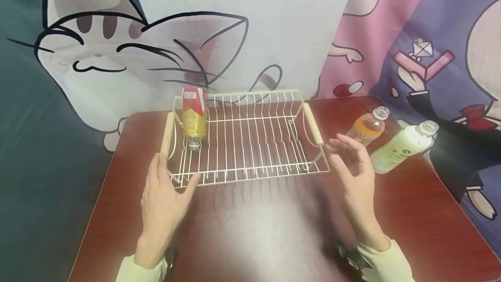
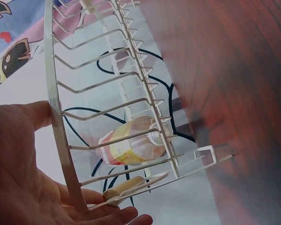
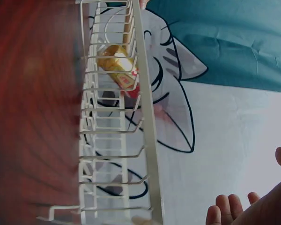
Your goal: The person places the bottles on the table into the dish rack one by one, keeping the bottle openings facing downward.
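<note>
A cream wire dish rack (image 1: 246, 173) with wooden handles stands on the table. Inside its left end, a clear bottle with a red and yellow label (image 1: 194, 119) leans neck-down toward the front. My left hand (image 1: 164, 203) is at the rack's front left corner, fingers extended along the outer side and thumb touching the front rail (image 2: 61, 136). Off the rack's right end, my right hand (image 1: 356, 177) hovers with loosely bent fingers and holds nothing. Beyond it stand a bottle of orange drink (image 1: 365, 129) and a pale green bottle (image 1: 403, 149).
The dark red wooden table (image 1: 250, 229) reaches back to a cloth backdrop (image 1: 289, 25) printed with cartoon figures. The rack's right wooden handle (image 1: 313, 124) rises between the rack and the two standing bottles.
</note>
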`<control>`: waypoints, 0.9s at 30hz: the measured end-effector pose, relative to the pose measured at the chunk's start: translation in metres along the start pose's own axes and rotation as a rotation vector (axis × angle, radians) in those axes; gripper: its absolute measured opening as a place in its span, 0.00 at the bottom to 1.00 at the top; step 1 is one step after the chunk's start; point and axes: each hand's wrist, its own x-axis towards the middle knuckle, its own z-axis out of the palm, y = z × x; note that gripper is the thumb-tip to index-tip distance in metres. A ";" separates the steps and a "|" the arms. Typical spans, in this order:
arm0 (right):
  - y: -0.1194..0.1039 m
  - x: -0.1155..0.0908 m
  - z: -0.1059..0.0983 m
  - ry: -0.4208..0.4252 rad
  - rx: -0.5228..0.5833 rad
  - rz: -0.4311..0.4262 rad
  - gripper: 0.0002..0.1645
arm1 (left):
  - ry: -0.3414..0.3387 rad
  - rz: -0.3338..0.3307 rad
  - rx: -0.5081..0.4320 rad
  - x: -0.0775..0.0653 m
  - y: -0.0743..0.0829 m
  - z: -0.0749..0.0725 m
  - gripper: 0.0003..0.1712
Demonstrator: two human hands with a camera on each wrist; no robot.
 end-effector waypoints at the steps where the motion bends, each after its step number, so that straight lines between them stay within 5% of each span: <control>1: 0.001 -0.003 -0.003 0.006 0.011 -0.012 0.26 | 0.004 0.000 0.001 0.000 0.000 0.000 0.62; 13: 0.019 -0.014 -0.040 0.232 0.143 -0.180 0.27 | -0.001 -0.011 0.010 -0.002 -0.001 -0.001 0.62; 19: 0.033 -0.006 -0.067 0.427 0.172 -0.263 0.30 | -0.018 -0.015 0.011 0.000 0.000 -0.001 0.62; 27: 0.038 0.011 -0.111 0.619 0.026 -0.275 0.36 | -0.011 -0.010 0.011 0.001 0.000 0.001 0.62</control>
